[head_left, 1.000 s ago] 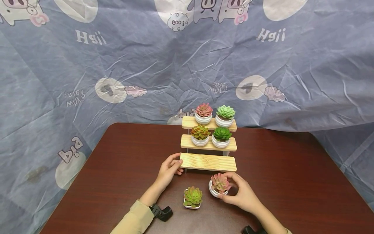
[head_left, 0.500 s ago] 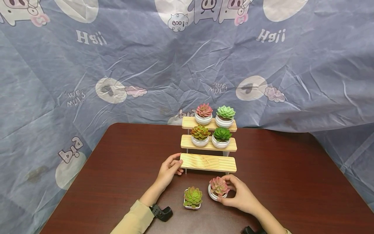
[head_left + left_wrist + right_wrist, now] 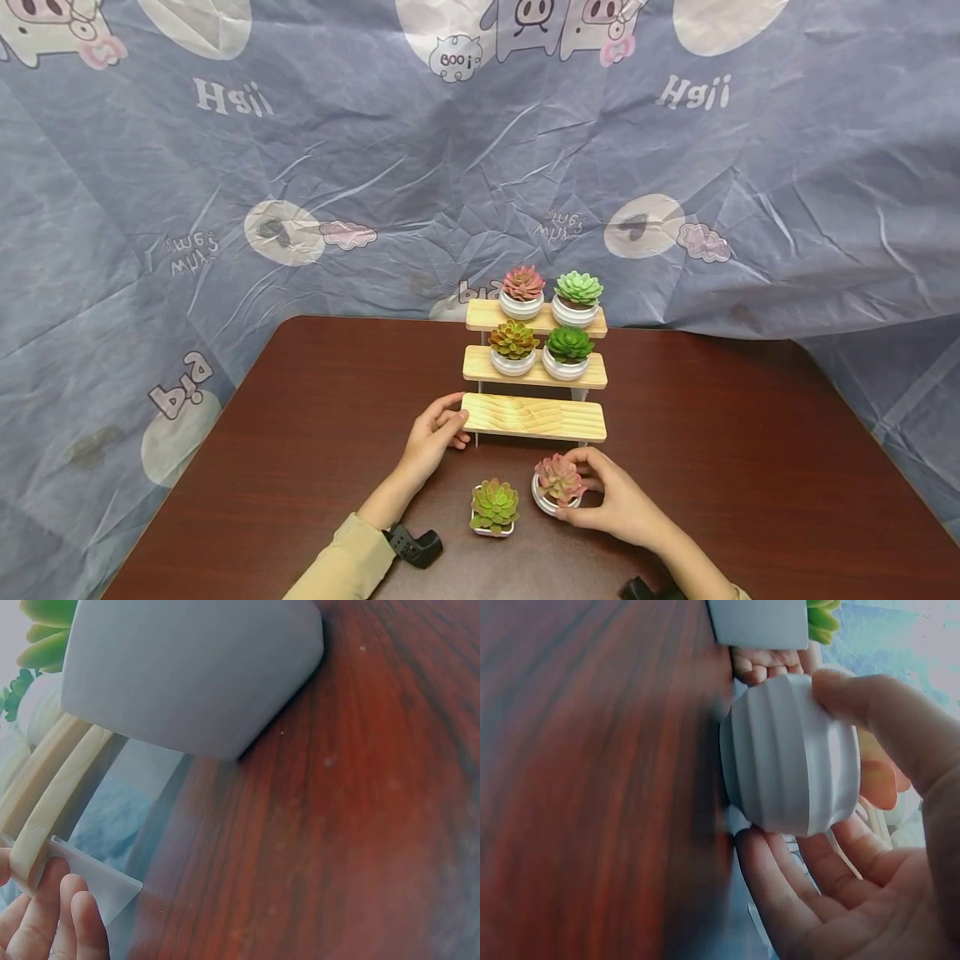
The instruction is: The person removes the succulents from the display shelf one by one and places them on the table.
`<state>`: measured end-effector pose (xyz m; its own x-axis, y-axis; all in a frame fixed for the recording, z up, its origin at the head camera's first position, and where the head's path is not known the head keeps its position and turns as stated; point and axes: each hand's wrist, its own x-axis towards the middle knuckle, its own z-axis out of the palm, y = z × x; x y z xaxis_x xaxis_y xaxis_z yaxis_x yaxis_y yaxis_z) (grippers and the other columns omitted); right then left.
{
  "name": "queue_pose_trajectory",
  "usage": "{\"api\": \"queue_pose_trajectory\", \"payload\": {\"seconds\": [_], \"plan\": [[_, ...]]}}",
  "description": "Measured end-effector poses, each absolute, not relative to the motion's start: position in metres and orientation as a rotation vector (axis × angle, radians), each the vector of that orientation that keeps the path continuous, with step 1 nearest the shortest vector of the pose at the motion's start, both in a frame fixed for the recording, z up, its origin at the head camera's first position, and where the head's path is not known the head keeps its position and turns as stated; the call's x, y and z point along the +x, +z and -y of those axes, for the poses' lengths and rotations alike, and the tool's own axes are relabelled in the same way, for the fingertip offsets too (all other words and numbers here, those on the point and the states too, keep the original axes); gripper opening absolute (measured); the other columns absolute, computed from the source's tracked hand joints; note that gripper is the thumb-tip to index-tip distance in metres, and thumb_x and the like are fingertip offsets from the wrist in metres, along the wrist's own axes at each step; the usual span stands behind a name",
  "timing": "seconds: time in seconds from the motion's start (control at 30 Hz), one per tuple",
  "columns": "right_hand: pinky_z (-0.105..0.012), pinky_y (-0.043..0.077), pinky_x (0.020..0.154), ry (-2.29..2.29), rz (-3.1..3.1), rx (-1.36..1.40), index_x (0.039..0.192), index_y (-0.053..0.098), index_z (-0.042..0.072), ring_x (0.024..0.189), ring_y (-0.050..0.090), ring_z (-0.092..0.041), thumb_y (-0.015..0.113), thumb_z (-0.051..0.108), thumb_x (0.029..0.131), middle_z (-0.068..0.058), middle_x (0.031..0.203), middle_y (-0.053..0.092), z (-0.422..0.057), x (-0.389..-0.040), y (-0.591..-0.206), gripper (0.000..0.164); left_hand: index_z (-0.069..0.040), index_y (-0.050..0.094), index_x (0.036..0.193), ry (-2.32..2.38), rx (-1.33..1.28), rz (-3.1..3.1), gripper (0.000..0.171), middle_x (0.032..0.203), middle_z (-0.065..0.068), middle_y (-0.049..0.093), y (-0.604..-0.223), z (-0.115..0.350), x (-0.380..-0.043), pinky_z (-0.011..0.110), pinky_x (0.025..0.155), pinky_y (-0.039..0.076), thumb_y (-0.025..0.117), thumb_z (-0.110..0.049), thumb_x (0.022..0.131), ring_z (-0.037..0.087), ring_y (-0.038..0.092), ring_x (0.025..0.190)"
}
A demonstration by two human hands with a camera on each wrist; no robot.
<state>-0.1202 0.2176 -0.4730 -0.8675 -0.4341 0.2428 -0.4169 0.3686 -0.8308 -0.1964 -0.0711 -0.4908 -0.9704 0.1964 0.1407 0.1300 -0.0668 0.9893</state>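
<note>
My left hand (image 3: pixel 437 435) pinches the left end of the lowest board of a three-tier wooden display stand (image 3: pixel 532 417). In the left wrist view, the fingers (image 3: pixel 46 911) lie against that board and its clear support. My right hand (image 3: pixel 611 493) holds a pink succulent in a round white pot (image 3: pixel 558 485), thumb on one side and fingers on the other. Ridges of this white pot (image 3: pixel 787 757) show in the right wrist view, its base at the tabletop. Between my hands stands a green succulent in a square white pot (image 3: pixel 494 507).
On the top tier stand a red succulent (image 3: pixel 522 292) and a light green succulent (image 3: pixel 577 298). The middle tier bears a yellow-brown succulent (image 3: pixel 513 347) and a dark green succulent (image 3: pixel 567 352). A printed blue cloth (image 3: pixel 420 167) hangs behind the dark wooden table (image 3: pixel 322 392).
My right hand has brought the pink succulent slightly left and nearer to me, away from the stand. My left hand has stayed on the lowest board.
</note>
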Motion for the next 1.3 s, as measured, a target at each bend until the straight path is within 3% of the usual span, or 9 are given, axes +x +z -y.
{"api": "queue_pose_trajectory", "payload": {"seconds": [0.27,0.67,0.9,1.3], "plan": [[-0.027,0.050,0.087,-1.478,-2.541,-0.756,0.122,0.049,0.010,0.106,0.056,-0.013,0.083,0.030,0.072,-0.003,0.119,0.051,-0.221,-0.121,-0.465,0.064,0.001,0.049,0.131,2.263,0.475,-2.143,0.043,0.083,0.005,0.065,-0.502,0.071,-0.199,0.029,0.059,0.055,0.058,-0.021,0.095,0.017,0.061,0.064],[-0.030,0.050,0.089,-1.477,-2.579,-0.779,0.127,0.050,-0.001,0.108,0.058,-0.018,0.082,0.029,0.073,-0.015,0.125,0.053,-0.220,-0.123,-0.454,0.070,-0.002,0.049,0.132,2.227,0.345,-2.128,0.043,0.083,0.005,0.065,-0.498,0.070,-0.198,0.029,0.061,0.055,0.059,-0.020,0.094,0.019,0.061,0.066],[-0.041,0.052,0.084,-1.564,-2.608,-0.772,0.123,0.056,0.001,0.103,0.061,-0.021,0.080,0.022,0.076,-0.017,0.119,0.058,-0.219,-0.124,-0.447,0.057,0.003,0.047,0.132,2.204,0.343,-2.108,0.039,0.083,0.005,0.064,-0.473,0.071,-0.188,0.032,0.063,0.055,0.056,-0.009,0.095,0.029,0.061,0.069],[-0.028,0.053,0.082,-1.827,-2.653,-0.645,0.114,0.060,0.001,0.097,0.064,-0.020,0.069,0.004,0.085,-0.015,0.108,0.064,-0.221,-0.128,-0.431,0.030,0.004,0.045,0.134,2.182,0.357,-2.114,0.042,0.083,0.002,0.063,-0.469,0.072,-0.187,0.035,0.066,0.056,0.055,-0.011,0.096,0.027,0.062,0.071]]}}
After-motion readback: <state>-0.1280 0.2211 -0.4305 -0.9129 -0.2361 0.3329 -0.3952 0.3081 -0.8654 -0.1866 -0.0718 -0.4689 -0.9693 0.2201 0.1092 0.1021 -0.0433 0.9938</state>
